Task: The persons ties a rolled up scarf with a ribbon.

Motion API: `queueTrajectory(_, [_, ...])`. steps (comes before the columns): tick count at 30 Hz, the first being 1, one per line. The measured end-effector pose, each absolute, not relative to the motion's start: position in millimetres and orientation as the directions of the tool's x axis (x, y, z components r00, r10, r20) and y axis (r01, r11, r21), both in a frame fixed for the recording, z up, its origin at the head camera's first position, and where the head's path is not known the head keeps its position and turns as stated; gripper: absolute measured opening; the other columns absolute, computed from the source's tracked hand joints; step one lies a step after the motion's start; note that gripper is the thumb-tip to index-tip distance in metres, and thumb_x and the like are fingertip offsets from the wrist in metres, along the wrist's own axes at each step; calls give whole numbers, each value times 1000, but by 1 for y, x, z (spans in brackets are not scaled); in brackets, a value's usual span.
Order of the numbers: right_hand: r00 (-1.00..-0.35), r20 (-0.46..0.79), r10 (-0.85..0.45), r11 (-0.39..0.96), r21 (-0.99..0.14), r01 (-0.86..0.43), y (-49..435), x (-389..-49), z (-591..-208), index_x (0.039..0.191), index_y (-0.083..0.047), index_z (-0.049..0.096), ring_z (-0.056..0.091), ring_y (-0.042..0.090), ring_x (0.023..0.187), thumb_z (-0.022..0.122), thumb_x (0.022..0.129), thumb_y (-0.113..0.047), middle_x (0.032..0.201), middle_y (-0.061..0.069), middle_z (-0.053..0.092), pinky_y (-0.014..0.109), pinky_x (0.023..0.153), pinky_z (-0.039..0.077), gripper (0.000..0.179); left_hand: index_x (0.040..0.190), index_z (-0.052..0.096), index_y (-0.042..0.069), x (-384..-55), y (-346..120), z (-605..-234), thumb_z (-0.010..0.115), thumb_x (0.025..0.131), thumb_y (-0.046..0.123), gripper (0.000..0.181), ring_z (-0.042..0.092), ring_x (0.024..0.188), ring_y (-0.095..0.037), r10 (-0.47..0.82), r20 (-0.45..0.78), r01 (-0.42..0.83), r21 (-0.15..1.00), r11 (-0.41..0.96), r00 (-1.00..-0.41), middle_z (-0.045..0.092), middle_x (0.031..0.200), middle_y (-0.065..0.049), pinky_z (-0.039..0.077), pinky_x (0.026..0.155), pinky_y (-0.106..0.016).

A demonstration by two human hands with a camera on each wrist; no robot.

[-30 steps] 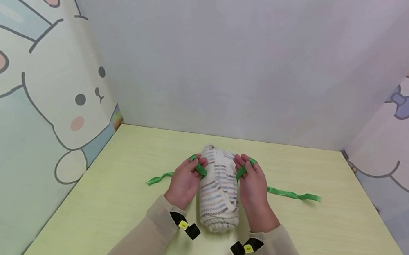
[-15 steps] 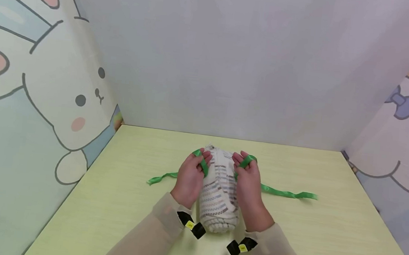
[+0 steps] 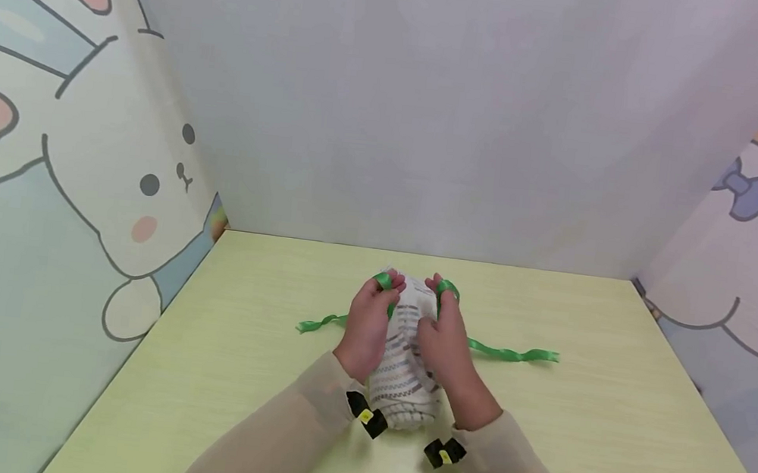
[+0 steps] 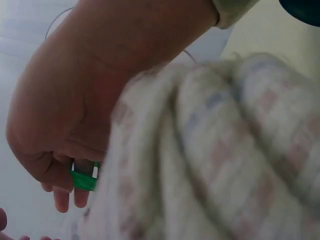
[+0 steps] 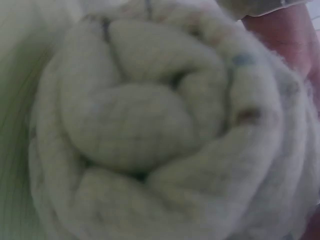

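A rolled striped towel (image 3: 402, 380) lies lengthwise on the table, its spiral end (image 5: 135, 125) filling the right wrist view. A green ribbon (image 3: 511, 354) runs out from both sides of the roll. My left hand (image 3: 366, 334), over the towel's left edge, pinches the ribbon's left part, which loops across the fingers. In the left wrist view a short band of that ribbon (image 4: 84, 181) shows between thumb and fingers. On the other side my right hand (image 3: 447, 346) holds the right part looped over its fingers, thumb against the towel's top. Where the ribbon passes beneath the towel is hidden.
The pale yellow table (image 3: 199, 394) reaches back to a plain light wall (image 3: 431, 120). Cartoon-printed panels stand at the sides, with a rabbit (image 3: 111, 173) on the left one. A small black wrist camera (image 3: 371, 418) sits at the left sleeve.
Both hands have moved inward over the towel, nearer each other, and slightly farther from me. The ribbon's loose tails have been drawn in toward the roll. The towel stays in place.
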State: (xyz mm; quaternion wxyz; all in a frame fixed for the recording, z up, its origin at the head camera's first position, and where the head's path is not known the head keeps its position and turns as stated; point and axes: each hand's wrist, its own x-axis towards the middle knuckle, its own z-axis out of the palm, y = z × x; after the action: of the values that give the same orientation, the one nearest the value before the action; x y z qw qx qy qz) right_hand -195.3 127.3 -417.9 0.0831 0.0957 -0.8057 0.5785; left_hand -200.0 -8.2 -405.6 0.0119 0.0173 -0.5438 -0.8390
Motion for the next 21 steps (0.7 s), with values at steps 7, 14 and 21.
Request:
queueTrajectory(7, [-865,476,-158,624,-631,-461,130,-195,-420,138,11,50,47,42,130,41,88,15,145,25,50,54,99,45,51,147,49,4,-197,0,-406,52,106,10,42,44,142,-20,-8,27,28,970,-242,-1000,51,150,-8,33,118,-40])
queueTrajectory(14, [-795,578,-183,731,-460,-503,139,-197,-418,149,-6,55,59,38,106,52,92,14,118,20,62,51,86,54,60,150,47,13,-195,3,-405,55,104,18,47,40,144,-13,57,62,56,994,-91,-996,48,153,3,34,117,-37])
queueTrajectory(21, [-783,588,-201,715,-458,-528,143,-201,-416,145,-7,59,65,33,98,65,100,-1,113,16,67,46,81,56,46,153,45,17,-193,3,-402,55,103,20,51,37,145,-8,97,52,49,998,-30,-994,45,155,9,36,115,-34])
